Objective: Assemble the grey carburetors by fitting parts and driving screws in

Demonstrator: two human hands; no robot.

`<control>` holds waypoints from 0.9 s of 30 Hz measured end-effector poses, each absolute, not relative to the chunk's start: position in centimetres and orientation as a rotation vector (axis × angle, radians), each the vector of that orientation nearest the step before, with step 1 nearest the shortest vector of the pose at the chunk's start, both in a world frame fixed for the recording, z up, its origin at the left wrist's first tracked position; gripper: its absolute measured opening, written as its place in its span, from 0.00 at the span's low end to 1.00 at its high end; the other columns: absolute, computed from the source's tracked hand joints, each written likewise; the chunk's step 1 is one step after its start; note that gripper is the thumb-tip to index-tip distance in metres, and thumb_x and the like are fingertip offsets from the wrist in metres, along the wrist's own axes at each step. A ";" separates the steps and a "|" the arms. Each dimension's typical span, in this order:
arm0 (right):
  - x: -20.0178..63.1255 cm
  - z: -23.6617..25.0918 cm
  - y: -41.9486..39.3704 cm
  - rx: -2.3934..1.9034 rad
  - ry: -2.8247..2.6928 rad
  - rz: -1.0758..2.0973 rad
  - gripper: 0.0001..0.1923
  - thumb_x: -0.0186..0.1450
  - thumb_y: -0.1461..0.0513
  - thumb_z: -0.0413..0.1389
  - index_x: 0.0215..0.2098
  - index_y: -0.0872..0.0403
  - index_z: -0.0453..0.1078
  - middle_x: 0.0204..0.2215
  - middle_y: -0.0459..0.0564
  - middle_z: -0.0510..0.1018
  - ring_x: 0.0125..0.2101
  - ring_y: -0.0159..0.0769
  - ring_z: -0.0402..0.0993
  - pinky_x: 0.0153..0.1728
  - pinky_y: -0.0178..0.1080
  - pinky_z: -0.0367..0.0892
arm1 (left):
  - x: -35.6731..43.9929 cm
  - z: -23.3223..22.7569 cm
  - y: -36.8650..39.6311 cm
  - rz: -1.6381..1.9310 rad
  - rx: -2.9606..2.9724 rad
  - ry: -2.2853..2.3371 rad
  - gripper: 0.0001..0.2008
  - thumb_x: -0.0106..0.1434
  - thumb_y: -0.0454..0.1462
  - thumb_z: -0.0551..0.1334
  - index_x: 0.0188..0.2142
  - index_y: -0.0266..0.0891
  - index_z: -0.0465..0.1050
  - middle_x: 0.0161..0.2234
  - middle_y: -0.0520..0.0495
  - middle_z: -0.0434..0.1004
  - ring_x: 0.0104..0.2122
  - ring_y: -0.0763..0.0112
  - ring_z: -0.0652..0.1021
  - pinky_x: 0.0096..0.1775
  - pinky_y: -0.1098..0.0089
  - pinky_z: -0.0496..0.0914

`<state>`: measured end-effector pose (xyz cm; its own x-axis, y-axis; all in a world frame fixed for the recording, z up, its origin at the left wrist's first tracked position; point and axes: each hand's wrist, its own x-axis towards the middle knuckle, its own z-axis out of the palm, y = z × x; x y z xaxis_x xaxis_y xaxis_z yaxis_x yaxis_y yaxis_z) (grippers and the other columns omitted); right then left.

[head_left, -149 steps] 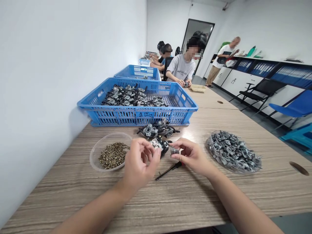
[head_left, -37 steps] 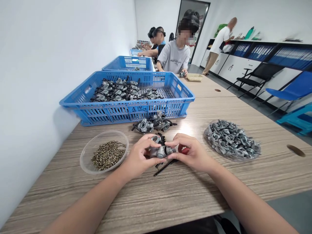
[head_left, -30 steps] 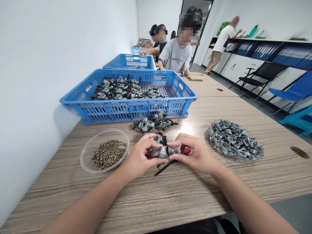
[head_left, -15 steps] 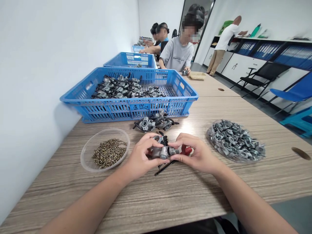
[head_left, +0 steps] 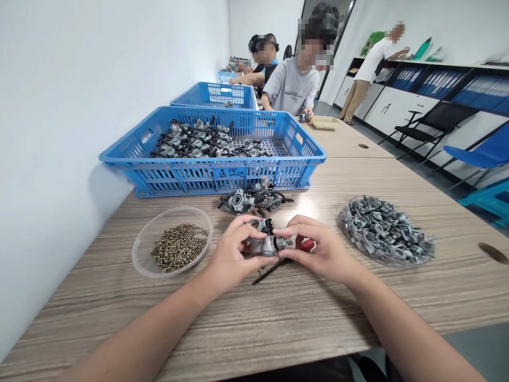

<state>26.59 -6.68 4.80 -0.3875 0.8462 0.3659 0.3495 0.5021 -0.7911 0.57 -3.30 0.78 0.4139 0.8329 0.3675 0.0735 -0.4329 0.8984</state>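
Knobbly grey cast-metal carburetor (head_left: 263,243), between left hand (head_left: 229,258) and right hand (head_left: 320,251).

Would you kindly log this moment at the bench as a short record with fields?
Left hand: left hand grips a small metal part above the table.
Right hand: right hand pinches the same part's right end.
Under hands: black screwdriver with red handle.
Left dish: bowl of brass screws.
Right dish: tray of grey fittings.
Behind: blue crate with more parts; two loose parts before it.
Others: people seated further along.
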 end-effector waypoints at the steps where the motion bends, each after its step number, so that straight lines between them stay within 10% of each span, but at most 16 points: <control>1: 26.5 4.7 -6.7 -0.994 -1.931 0.803 0.18 0.72 0.57 0.73 0.59 0.44 0.83 0.44 0.50 0.80 0.40 0.37 0.79 0.31 0.34 0.75 | 0.6 0.8 -3.3 1.097 1.804 0.786 0.19 0.60 0.40 0.83 0.46 0.43 0.81 0.63 0.38 0.71 0.57 0.53 0.80 0.41 0.63 0.85; 27: 26.0 3.6 -6.6 -1.106 -1.806 0.880 0.15 0.71 0.55 0.73 0.54 0.47 0.82 0.47 0.52 0.81 0.35 0.34 0.79 0.26 0.32 0.73 | 0.5 2.1 -3.9 1.062 1.947 0.903 0.18 0.61 0.41 0.82 0.45 0.41 0.80 0.66 0.36 0.73 0.56 0.51 0.83 0.45 0.56 0.86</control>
<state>25.95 -6.59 3.63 -0.2747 0.9187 0.2837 0.3427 0.3692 -0.8639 0.50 -3.93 2.10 0.4127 0.8327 0.3692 0.2300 -0.4874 0.8423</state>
